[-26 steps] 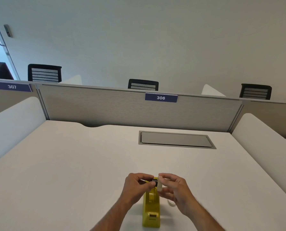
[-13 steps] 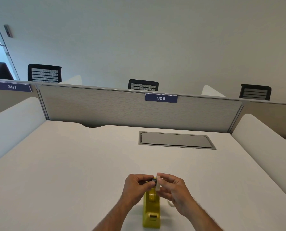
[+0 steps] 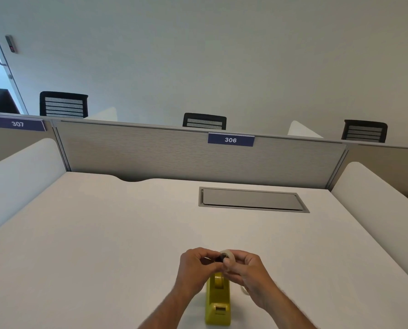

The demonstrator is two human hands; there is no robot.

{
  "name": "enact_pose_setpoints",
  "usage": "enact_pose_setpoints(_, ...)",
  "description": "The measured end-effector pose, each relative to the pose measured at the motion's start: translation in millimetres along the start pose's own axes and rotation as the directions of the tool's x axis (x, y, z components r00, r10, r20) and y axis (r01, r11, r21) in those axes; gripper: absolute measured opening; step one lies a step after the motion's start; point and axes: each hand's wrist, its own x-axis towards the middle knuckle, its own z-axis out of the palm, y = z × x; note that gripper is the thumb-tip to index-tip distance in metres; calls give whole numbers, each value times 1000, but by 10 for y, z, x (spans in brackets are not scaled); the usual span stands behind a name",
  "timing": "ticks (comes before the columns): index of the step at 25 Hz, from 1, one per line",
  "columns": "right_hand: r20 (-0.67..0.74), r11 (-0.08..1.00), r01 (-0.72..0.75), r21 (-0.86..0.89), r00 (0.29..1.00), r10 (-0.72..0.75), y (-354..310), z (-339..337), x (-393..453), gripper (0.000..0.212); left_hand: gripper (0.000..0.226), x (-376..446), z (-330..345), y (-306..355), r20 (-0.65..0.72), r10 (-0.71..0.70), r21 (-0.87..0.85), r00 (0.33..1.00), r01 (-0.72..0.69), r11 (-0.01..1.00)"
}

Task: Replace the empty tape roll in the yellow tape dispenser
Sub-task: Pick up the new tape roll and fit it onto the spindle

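The yellow tape dispenser [image 3: 218, 301] stands on the white desk [image 3: 103, 245] near its front edge, its cutter end toward me. Just above its far end my two hands meet. My left hand [image 3: 194, 269] pinches a small black spindle [image 3: 220, 258]. My right hand [image 3: 244, 271] holds a whitish tape roll [image 3: 229, 255] pressed against that spindle. Another pale roll [image 3: 245, 290] lies on the desk to the right of the dispenser, mostly hidden under my right wrist.
A grey cable hatch [image 3: 253, 199] is set into the desk further back. A grey partition [image 3: 150, 153] with a "306" label [image 3: 230, 139] closes the far edge. White curved side screens [image 3: 20, 176] flank the desk. Black chairs [image 3: 204, 121] stand beyond.
My hands have closed together slightly, and the tape roll has shifted left onto the black spindle. The dispenser has stayed in place.
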Motion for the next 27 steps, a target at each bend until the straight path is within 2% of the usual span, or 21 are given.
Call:
enact_pose_setpoints(7, -31, 999, 16, -33, 999, -17, 42, 37, 16, 20, 44, -20, 70, -11, -9, 88, 118, 996, -86, 989)
enact_pose_setpoints(12, -38, 1000, 18, -2, 999, -18, 32, 33, 8, 18, 37, -12, 78, -58, 16, 107, 133, 994, -108, 985)
enact_pose_setpoints(18, -43, 1000, 3, 27, 999, -2, 62, 27, 18, 23, 42, -8, 27, -85, 36, 132, 115, 991, -136, 984)
enact_pose_setpoints(24, -24, 993, -19, 113, 999, 22, 93, 38, 12, 31, 29, 10, -36, -78, -40, -22, -23, 999, 21, 1000)
enact_pose_setpoints(27, 1, 995, -7, 97, 1000, 7, 85, 44, 8, 33, 32, 16, -54, -93, 83, -123, -145, 989, 134, 980)
